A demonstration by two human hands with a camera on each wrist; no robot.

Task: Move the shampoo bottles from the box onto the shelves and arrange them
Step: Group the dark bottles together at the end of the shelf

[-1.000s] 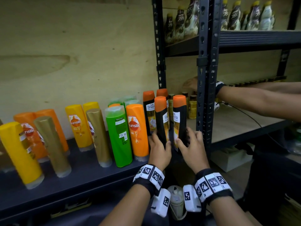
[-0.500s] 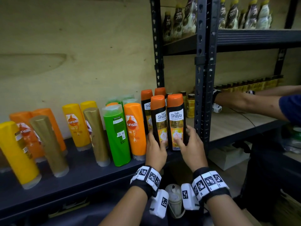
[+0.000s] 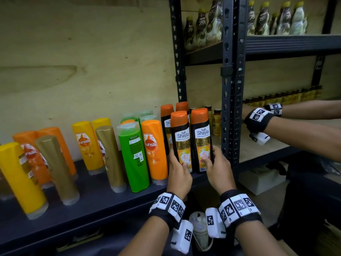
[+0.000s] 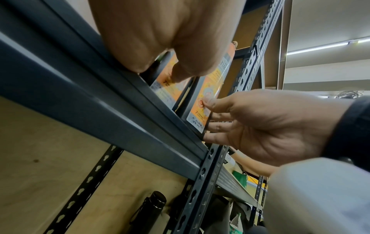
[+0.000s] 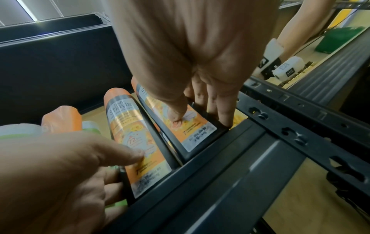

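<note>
Two black Safi Shayla shampoo bottles with orange caps stand upright, labels forward, at the front right of the dark shelf [image 3: 103, 204]. My left hand [image 3: 178, 170] grips the left bottle [image 3: 181, 139] low down, thumb on its label. My right hand [image 3: 214, 167] grips the right bottle [image 3: 201, 137] the same way, its thumb [image 5: 176, 117] on the label and its fingers round the far side. Two more Shayla bottles [image 3: 167, 119] stand behind them. The box is not in view.
Left along the shelf stand orange [image 3: 154, 150], green [image 3: 133, 156], gold [image 3: 109, 154] and yellow [image 3: 16, 174] bottles. A black perforated upright [image 3: 231, 89] rises just right of my right hand. Another person's forearm [image 3: 295, 132] reaches across the neighbouring shelf. Small jars [image 3: 216, 121] line its back.
The two front Shayla bottles have turned from edge-on to label-forward and now stand side by side. Both hands stay on them. The other person's arm has drawn back to the right.
</note>
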